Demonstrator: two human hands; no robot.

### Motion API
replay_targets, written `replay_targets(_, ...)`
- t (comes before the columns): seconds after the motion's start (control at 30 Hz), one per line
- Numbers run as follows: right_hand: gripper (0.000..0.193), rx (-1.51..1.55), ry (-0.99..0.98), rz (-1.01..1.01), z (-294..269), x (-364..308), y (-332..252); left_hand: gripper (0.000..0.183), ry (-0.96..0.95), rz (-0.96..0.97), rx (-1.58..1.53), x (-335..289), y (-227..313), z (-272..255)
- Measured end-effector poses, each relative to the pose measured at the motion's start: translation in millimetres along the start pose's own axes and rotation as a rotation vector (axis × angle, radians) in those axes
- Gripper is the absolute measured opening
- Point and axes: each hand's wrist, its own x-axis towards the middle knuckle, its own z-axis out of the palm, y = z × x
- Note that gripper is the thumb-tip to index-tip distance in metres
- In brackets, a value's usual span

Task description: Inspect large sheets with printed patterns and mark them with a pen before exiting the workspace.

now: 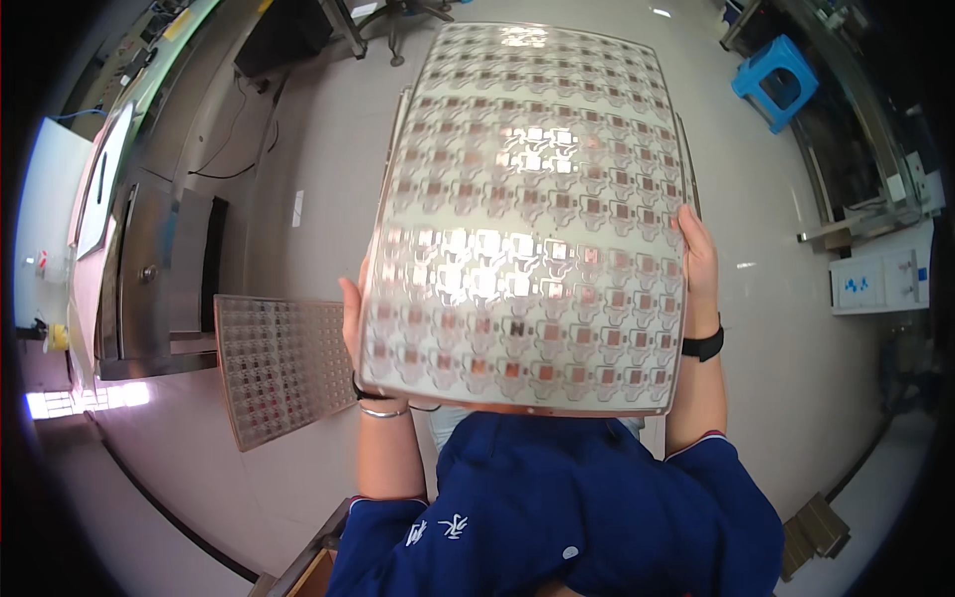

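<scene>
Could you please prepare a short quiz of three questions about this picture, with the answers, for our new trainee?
1. True or false: the left hand and the right hand hold the large patterned panel at its opposite sides.
2. Which colour is the stool on the floor at the upper right? A) red B) blue C) yellow
3. Fill the gap: in the picture, a second patterned panel shows to the ____ of the held one.

Key: 1. True, one hand is at each side edge. 2. B, blue. 3. left.
</scene>
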Motion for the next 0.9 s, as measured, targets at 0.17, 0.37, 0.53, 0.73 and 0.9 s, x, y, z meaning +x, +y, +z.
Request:
replay_targets(0.17, 0.031, 0.119, 0.125, -0.152, 56.9, -3.2, 32.9, 0.054, -0.173, 0.193, -0.234, 2.4, -20.6, -24.9)
replay_targets(0.37, 0.037, 0.092, -0.047, -0.109, 43.0, -7.6, 36.2, 0.046, -0.007, 0.157, 0.078, -3.5, -36.1, -34.2)
replay_targets(0.53, 0.042, 0.257, 0.104, -0.408, -20.5, -5.2, -26.5, 0.045, 0.028, 0.17, 0.121, -8.6, 2.0, -69.3)
replay_targets(0.73, 0.046, -0.358, 0.189, -0.183, -21.1, -22.3, -62.8, 0.031, 0.195, 0.387, 0.372, -16.9, 33.9, -92.4)
replay_targets(0.9, 0.036, -0.659, 0.119, -0.116, 4.9, -20.4, -52.2, 0.026, 0.282, 0.453, 0.485, -21.0, 48.4, -106.1)
